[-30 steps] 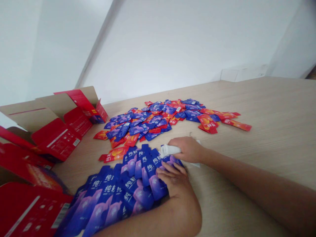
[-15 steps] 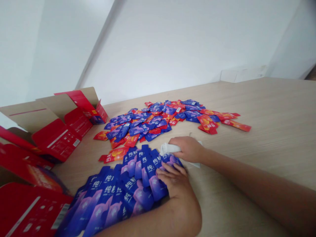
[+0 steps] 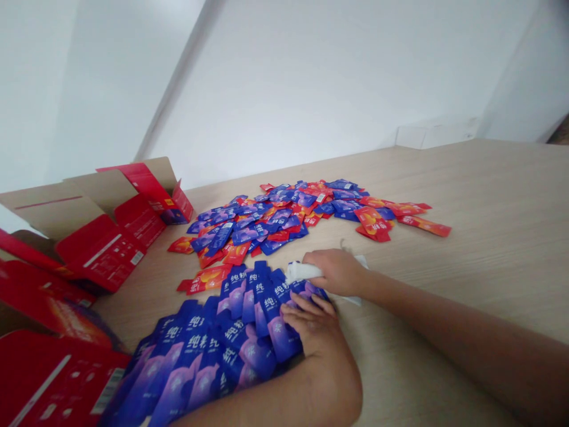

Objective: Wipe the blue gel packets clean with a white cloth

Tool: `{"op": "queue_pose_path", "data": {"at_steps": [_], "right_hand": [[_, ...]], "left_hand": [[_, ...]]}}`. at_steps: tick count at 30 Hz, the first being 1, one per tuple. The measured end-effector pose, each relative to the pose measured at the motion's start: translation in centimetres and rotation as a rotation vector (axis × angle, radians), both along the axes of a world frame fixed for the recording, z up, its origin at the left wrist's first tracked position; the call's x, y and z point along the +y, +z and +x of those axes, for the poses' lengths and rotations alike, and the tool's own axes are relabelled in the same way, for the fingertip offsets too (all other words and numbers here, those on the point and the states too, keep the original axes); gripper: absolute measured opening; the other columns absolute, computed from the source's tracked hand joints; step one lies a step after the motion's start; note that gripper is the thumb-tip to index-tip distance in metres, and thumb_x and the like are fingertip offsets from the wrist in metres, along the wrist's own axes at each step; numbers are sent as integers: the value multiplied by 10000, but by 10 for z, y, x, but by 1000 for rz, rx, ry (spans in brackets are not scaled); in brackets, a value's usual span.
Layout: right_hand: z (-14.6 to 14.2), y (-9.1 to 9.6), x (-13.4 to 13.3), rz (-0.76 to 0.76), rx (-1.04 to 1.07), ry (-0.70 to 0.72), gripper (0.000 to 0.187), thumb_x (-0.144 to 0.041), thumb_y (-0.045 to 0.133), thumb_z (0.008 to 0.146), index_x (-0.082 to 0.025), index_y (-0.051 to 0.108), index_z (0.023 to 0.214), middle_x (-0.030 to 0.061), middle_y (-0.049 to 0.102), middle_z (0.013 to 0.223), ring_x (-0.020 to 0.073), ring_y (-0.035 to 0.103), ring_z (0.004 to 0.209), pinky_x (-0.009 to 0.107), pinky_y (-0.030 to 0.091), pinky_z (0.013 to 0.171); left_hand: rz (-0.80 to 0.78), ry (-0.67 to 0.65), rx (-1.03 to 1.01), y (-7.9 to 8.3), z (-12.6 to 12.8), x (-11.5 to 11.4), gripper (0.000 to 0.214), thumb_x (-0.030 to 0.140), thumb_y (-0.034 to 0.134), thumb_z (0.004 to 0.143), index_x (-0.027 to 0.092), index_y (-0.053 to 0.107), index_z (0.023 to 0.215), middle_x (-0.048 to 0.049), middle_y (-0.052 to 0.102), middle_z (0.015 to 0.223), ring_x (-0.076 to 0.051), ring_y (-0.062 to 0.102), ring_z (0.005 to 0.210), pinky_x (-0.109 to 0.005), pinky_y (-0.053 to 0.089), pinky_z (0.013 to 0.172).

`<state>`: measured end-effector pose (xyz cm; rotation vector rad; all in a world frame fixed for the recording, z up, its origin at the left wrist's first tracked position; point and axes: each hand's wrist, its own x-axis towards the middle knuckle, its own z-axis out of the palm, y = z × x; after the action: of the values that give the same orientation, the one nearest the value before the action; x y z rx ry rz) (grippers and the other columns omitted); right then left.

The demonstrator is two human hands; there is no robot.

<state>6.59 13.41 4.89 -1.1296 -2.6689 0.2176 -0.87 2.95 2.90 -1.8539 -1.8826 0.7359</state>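
Note:
My left hand (image 3: 313, 328) lies flat, fingers spread, on the right end of a fanned row of blue-purple sachets (image 3: 213, 350) on the wooden table (image 3: 480, 237). Just beyond it, my right hand (image 3: 338, 271) is closed round a crumpled white cloth or tissue (image 3: 299, 271), which touches the top edge of the nearest blue sachets. One red-orange sachet (image 3: 205, 277) lies at the far edge of the row.
A loose heap of blue and red sachets (image 3: 288, 213) spreads across the middle of the table. Opened red cardboard boxes (image 3: 98, 231) stand at the left, with another red box (image 3: 48, 385) at the lower left. A white wall lies behind.
Almost nothing differs. My right hand with the white cloth has shifted very slightly; my left hand stays pressed on the blue sachets.

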Motion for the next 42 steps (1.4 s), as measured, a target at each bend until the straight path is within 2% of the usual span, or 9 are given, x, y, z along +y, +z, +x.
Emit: {"op": "queue_pose_path", "data": {"at_steps": [4,12,15,19,24,27,31,35,42], "right_hand": [[-7,-3,-4,-60,-22,77,322,-381,533,798,-210,560,1071,73,649,981,223,582,898,281,370,723],[4,-2,8,1,-87,-88,261,-363,531,803,-205,559,1009,75,642,986,221,588,879,281,375,692],[0,3,-1,35,17,-33,276,-335,533,797,-199,548,1037,66,635,990,214,575,900,281,372,725],[-8,-1,-6,-54,4,87,294,-382,536,799,-211,567,1036,60,648,967,217,582,884,283,374,720],[0,-7,8,-60,-86,-80,303,-381,540,800,-214,567,1050,80,648,996,230,587,899,285,374,709],[5,-2,8,-11,-27,-106,280,-352,539,798,-203,566,1033,75,641,988,223,581,890,285,372,715],[0,4,-2,18,100,44,290,-322,541,791,-183,565,1045,68,631,983,205,565,905,280,365,755],[-5,-1,-2,-79,-12,186,271,-364,549,789,-202,595,1001,50,653,933,206,587,862,270,370,703],[7,-3,12,-13,-85,-32,250,-361,536,802,-215,583,999,66,658,968,225,595,878,278,372,688]], "left_hand": [[11,3,-22,1,-1,0,516,-6,310,815,112,454,1296,-284,522,1238,-365,566,1042,-562,479,819],[49,38,-72,-4,-1,1,508,-6,323,826,159,479,1280,-277,518,1243,-348,571,1042,-558,474,830],[60,17,-71,-2,-1,0,515,-15,332,810,128,468,1285,-287,509,1247,-357,567,1046,-573,466,834],[45,13,-75,2,0,-2,500,-21,335,802,98,493,1261,-285,526,1232,-365,564,1047,-565,475,830],[55,26,-103,4,1,-2,506,-18,351,806,117,476,1277,-286,520,1236,-357,571,1040,-572,471,834],[65,26,-130,4,1,-2,506,-21,365,801,121,484,1271,-285,518,1238,-358,572,1040,-581,466,836],[93,24,-167,1,0,-1,497,-29,364,796,113,507,1251,-285,531,1229,-363,570,1042,-590,461,838],[89,23,-158,0,0,0,468,-28,357,800,95,544,1211,-278,566,1189,-370,572,1033,-588,462,841],[106,25,-190,3,0,-1,491,-33,381,792,113,518,1240,-291,524,1228,-369,567,1040,-585,465,838]]}}
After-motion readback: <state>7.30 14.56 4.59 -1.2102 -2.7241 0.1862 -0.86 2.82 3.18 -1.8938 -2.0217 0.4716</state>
